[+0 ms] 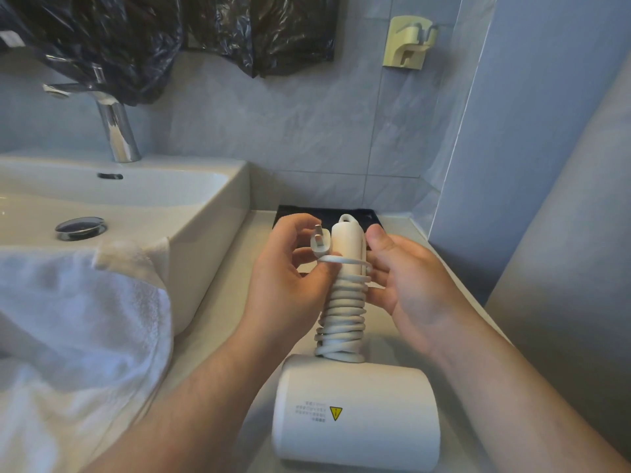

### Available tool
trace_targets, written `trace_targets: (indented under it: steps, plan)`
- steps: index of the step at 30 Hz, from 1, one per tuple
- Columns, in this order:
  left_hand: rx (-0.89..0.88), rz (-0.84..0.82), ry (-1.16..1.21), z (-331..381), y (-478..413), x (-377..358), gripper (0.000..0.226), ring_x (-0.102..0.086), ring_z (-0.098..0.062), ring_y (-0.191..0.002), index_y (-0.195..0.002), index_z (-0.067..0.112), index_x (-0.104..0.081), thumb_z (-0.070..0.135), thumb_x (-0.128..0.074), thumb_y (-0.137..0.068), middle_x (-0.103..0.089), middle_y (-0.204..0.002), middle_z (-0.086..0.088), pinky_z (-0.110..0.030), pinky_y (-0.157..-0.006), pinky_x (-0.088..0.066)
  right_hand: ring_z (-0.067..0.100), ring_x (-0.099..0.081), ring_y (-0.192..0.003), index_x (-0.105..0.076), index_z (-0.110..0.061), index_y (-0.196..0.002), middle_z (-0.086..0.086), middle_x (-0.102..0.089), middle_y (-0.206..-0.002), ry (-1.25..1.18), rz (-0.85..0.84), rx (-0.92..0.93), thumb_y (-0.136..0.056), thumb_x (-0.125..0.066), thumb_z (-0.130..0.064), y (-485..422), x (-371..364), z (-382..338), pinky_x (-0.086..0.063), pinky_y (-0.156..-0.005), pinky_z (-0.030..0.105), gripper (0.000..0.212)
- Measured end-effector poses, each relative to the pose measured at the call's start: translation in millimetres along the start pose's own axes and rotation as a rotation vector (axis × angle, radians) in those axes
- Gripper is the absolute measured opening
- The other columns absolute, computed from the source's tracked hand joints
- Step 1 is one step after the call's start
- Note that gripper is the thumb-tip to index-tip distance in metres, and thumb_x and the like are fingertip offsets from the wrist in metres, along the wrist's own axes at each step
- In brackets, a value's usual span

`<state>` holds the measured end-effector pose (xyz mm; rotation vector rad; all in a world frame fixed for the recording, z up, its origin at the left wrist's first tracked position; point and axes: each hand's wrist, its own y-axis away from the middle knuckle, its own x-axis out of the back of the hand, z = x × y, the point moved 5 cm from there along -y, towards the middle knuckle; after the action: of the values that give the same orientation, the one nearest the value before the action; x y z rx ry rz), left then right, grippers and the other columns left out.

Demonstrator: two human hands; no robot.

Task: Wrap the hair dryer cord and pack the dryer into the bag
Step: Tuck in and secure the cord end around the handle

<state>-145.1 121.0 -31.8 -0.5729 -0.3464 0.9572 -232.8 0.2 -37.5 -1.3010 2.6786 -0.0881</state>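
The white cylindrical hair dryer (355, 414) lies over the near part of the pale stone counter (222, 302). Its body is nearest the camera and its handle (348, 235) points away toward the tiled wall. A yellow triangular warning label (336, 413) faces up on the body. The white cord (341, 319) is wound in tight turns round the handle, from the body up to about two thirds of the handle's length.

The left hand (290, 278) has its fingers curled round the white flat-pin plug (320, 243), just left of the handle's end, with the thumb pressed on the topmost turn of cord. The right hand (413, 281) grips the handle from the right. Its fingers are curled behind the handle and its thumb is raised beside the handle's end.

A dark flat object (370, 215) lies on the counter against the wall, just behind both hands. The hands and handle hide most of it, so what it is cannot be told.

To the left stands a white ceramic basin (211, 196) with a chrome tap (117, 131) and a chrome drain plug (80, 227). A white terry towel (85, 319) hangs over the basin's near edge. Crumpled black plastic sheeting (136, 39) hangs on the wall above. A pale wall-mounted holder (408, 42) is fixed to the upper right.
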Motion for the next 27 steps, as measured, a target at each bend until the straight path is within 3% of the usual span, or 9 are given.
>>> trace_targets:
  steps: [2, 4, 8, 10, 13, 19, 22, 25, 27]
  plan:
    - [-0.013, -0.044, -0.016, 2, 2, -4, 0.044, -0.068, -0.006, -0.092, -0.106, 0.038, -0.060, 0.002, -0.069, -0.082, -0.066, -0.095, 0.014, -0.022, -0.074, -0.056, 0.024, -0.066, -0.081, -0.071, -0.007, -0.098, 0.009, -0.074, -0.086, -0.026, 0.014, -0.044, -0.093, -0.057, -0.037, 0, 2, 0, -0.055, -0.078, 0.045, 0.033]
    - [-0.009, -0.093, -0.005, 5, 3, -7, 0.041, -0.066, -0.007, -0.089, -0.105, 0.038, -0.063, 0.005, -0.066, -0.079, -0.067, -0.091, 0.014, -0.027, -0.073, -0.056, 0.027, -0.066, -0.083, -0.071, -0.003, -0.099, 0.017, -0.074, -0.093, -0.013, 0.017, -0.078, -0.093, -0.059, -0.032, 1, 2, 2, -0.054, -0.085, 0.050, 0.032]
    - [0.159, -0.223, 0.272, 0, 2, -10, 0.038, -0.061, -0.021, -0.083, -0.103, 0.019, -0.065, 0.015, -0.065, -0.066, -0.065, -0.089, -0.005, -0.040, -0.076, -0.054, 0.031, -0.070, -0.088, -0.068, -0.002, -0.102, 0.016, -0.075, -0.098, -0.024, 0.077, -0.073, -0.094, -0.057, -0.028, 0, 4, 3, -0.054, -0.087, 0.050, 0.029]
    - [0.192, -0.207, 0.283, 0, 1, -10, 0.027, -0.064, -0.022, -0.083, -0.098, 0.016, -0.066, 0.020, -0.068, -0.072, -0.069, -0.092, -0.011, -0.040, -0.079, -0.056, 0.028, -0.071, -0.086, -0.065, -0.003, -0.105, 0.014, -0.076, -0.097, -0.060, 0.094, -0.073, -0.092, -0.059, -0.029, -2, 5, 3, -0.056, -0.085, 0.047, 0.029]
    - [0.152, -0.116, 0.174, 1, 1, -9, 0.011, -0.071, -0.020, -0.087, -0.086, 0.013, -0.069, 0.002, -0.067, -0.086, -0.071, -0.095, -0.019, -0.037, -0.080, -0.058, 0.036, -0.069, -0.091, -0.064, -0.006, -0.105, 0.022, -0.072, -0.102, -0.134, 0.146, -0.086, -0.085, -0.062, -0.032, -5, 10, 7, -0.051, -0.092, 0.060, 0.032]
    - [0.163, -0.049, 0.163, 1, 1, -3, 0.016, -0.071, -0.028, -0.087, -0.076, 0.023, -0.077, 0.012, -0.066, -0.075, -0.074, -0.090, -0.012, -0.048, -0.088, -0.058, 0.034, -0.062, -0.084, -0.060, -0.013, -0.089, 0.016, -0.064, -0.088, -0.215, 0.267, -0.030, -0.095, -0.056, -0.023, -13, 29, 2, -0.047, -0.094, 0.065, 0.013]
    - [0.164, -0.012, 0.145, 5, 1, 1, 0.023, -0.072, -0.024, -0.084, -0.074, 0.021, -0.077, 0.001, -0.070, -0.080, -0.075, -0.087, -0.012, -0.048, -0.087, -0.059, 0.033, -0.066, -0.078, -0.059, -0.011, -0.098, 0.015, -0.066, -0.085, -0.246, 0.334, -0.029, -0.097, -0.052, -0.026, -17, 39, 1, -0.051, -0.092, 0.061, 0.016]
    - [0.146, -0.028, 0.064, 7, 6, -2, 0.013, -0.073, -0.025, -0.084, -0.081, 0.019, -0.078, 0.012, -0.069, -0.075, -0.076, -0.087, -0.008, -0.051, -0.087, -0.058, 0.027, -0.068, -0.071, -0.054, -0.008, -0.120, 0.012, -0.066, -0.078, -0.285, 0.408, 0.012, -0.099, -0.051, -0.026, -20, 46, -1, -0.055, -0.087, 0.054, 0.029]
    - [0.142, -0.030, 0.037, 8, 9, -5, 0.015, -0.072, -0.028, -0.086, -0.082, 0.019, -0.079, 0.015, -0.068, -0.073, -0.076, -0.087, -0.006, -0.052, -0.087, -0.057, 0.026, -0.068, -0.072, -0.057, -0.009, -0.110, 0.010, -0.067, -0.075, -0.214, 0.424, 0.065, -0.099, -0.050, -0.026, -19, 44, -2, -0.055, -0.084, 0.051, 0.022]
